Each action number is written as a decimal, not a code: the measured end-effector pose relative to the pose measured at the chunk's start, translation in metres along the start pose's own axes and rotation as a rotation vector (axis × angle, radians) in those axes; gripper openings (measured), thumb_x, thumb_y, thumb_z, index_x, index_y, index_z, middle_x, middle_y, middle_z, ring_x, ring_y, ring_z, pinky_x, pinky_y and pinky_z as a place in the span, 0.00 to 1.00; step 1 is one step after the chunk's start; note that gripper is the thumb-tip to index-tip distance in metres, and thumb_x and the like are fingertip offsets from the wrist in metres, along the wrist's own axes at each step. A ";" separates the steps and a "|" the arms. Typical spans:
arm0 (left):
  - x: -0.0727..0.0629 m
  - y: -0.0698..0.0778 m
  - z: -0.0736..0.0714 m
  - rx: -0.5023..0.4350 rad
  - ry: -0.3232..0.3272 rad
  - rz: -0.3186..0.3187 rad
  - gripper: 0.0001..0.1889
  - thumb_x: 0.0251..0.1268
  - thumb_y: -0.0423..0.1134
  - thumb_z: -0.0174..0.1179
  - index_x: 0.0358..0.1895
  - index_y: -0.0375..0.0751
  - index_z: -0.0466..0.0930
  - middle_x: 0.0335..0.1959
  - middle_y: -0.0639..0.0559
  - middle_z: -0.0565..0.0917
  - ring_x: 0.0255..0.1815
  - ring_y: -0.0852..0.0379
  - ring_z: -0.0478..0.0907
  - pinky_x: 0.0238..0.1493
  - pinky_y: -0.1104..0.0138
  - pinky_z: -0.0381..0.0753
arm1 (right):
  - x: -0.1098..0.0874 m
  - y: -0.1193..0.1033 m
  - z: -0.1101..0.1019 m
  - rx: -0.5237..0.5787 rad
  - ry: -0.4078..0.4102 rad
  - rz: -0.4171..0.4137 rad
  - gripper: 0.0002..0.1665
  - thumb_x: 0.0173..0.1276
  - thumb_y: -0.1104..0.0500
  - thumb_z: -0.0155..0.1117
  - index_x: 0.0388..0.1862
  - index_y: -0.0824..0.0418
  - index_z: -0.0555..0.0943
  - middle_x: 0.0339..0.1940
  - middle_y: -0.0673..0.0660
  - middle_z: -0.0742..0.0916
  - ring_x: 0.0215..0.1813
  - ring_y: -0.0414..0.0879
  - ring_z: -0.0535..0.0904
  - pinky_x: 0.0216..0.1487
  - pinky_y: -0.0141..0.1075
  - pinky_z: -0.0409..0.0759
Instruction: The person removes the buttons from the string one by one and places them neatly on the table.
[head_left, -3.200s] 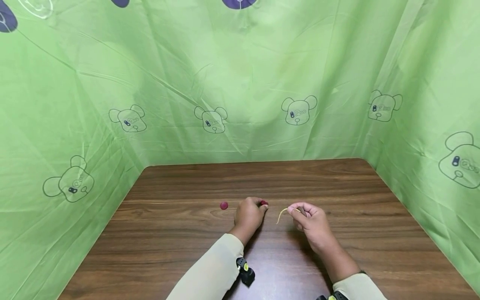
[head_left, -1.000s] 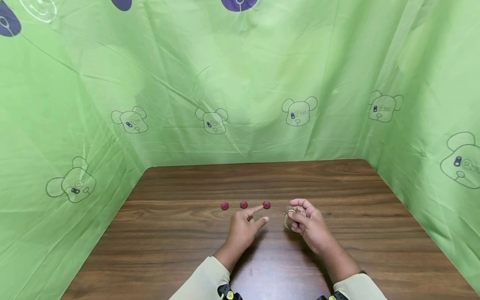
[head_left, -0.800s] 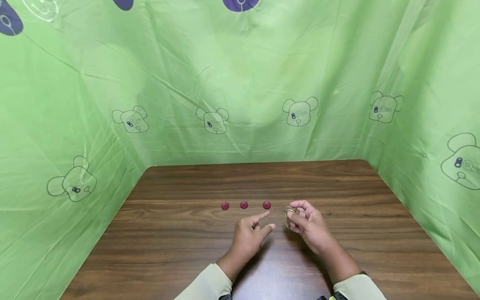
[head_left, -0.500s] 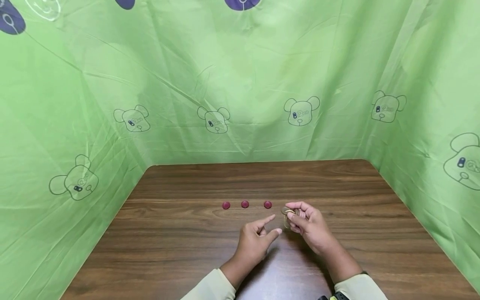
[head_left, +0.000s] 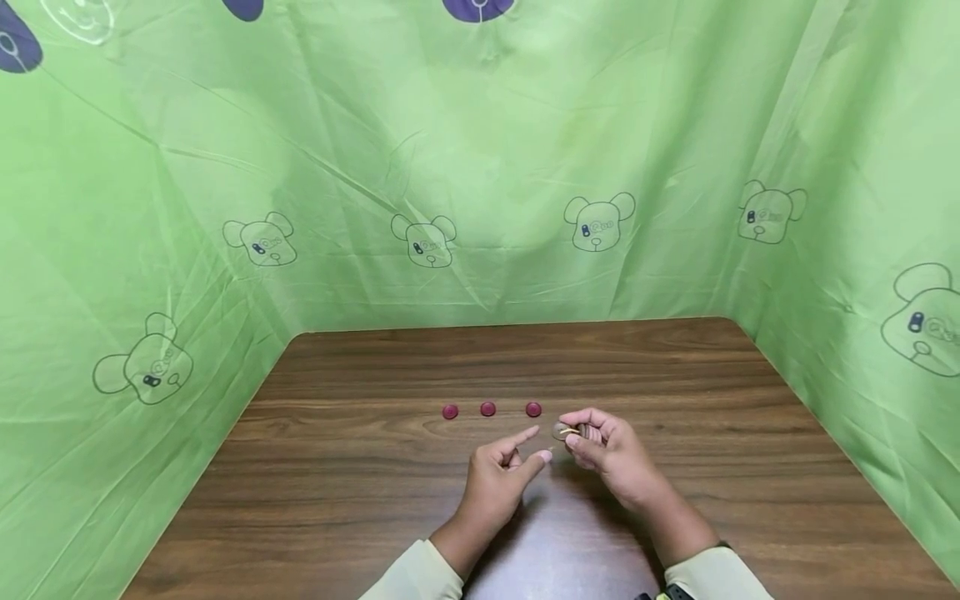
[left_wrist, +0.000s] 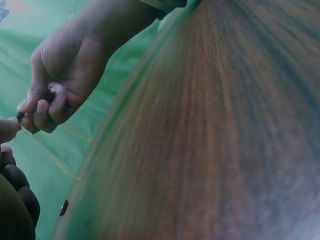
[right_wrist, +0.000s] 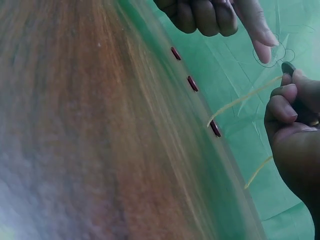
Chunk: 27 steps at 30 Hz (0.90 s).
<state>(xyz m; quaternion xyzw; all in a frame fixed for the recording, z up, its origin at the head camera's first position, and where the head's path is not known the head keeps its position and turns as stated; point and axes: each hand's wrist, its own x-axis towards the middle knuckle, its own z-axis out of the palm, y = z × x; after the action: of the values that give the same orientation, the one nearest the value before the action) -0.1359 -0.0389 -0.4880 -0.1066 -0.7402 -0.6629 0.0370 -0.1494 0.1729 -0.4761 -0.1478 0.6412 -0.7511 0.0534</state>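
Note:
My right hand (head_left: 615, 450) pinches a round brown button (head_left: 560, 431) between thumb and index finger, held above the table. A yellow cord (right_wrist: 245, 100) runs from this button and hangs in two strands below the hand. More dark brown material sits in the curl of the other right fingers, mostly hidden. Just to the left is my left hand (head_left: 495, 479), index finger and thumb extended and apart, fingertips close to the button's edge. Beyond it, three maroon buttons lie flat in a row: a left one (head_left: 450, 412), a middle one (head_left: 488, 409) and a right one (head_left: 533, 409).
The wooden table (head_left: 360, 483) has dark grain and rounded far corners. A green cloth (head_left: 495, 150) printed with bear heads rises behind it and along both sides.
My left hand has let go of the right-hand maroon button and drawn back toward the right hand. The right hand has shifted slightly left, and its brown button has come into view.

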 end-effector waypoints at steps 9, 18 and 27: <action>-0.002 -0.002 -0.001 0.003 -0.027 0.024 0.23 0.66 0.36 0.79 0.63 0.35 0.89 0.15 0.58 0.64 0.15 0.74 0.57 0.19 0.78 0.58 | -0.002 -0.001 0.008 -0.029 -0.027 0.031 0.23 0.74 0.74 0.65 0.61 0.88 0.72 0.36 0.44 0.87 0.32 0.32 0.77 0.34 0.24 0.79; -0.003 -0.004 -0.002 0.003 -0.014 0.098 0.23 0.64 0.35 0.79 0.61 0.33 0.89 0.15 0.59 0.64 0.14 0.76 0.57 0.19 0.80 0.58 | -0.002 -0.002 0.013 -0.053 -0.017 0.085 0.21 0.73 0.73 0.67 0.59 0.84 0.75 0.34 0.44 0.87 0.31 0.33 0.78 0.34 0.24 0.80; -0.003 -0.007 -0.001 -0.019 -0.026 0.105 0.20 0.63 0.33 0.79 0.57 0.33 0.91 0.14 0.53 0.64 0.15 0.76 0.57 0.19 0.80 0.58 | -0.003 0.000 0.014 -0.049 -0.054 0.105 0.22 0.75 0.73 0.66 0.60 0.87 0.73 0.32 0.44 0.85 0.31 0.32 0.77 0.33 0.24 0.78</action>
<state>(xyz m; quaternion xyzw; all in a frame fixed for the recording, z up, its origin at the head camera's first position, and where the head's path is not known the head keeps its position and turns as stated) -0.1349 -0.0407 -0.4953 -0.1543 -0.7277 -0.6655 0.0613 -0.1424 0.1609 -0.4750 -0.1354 0.6648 -0.7270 0.1061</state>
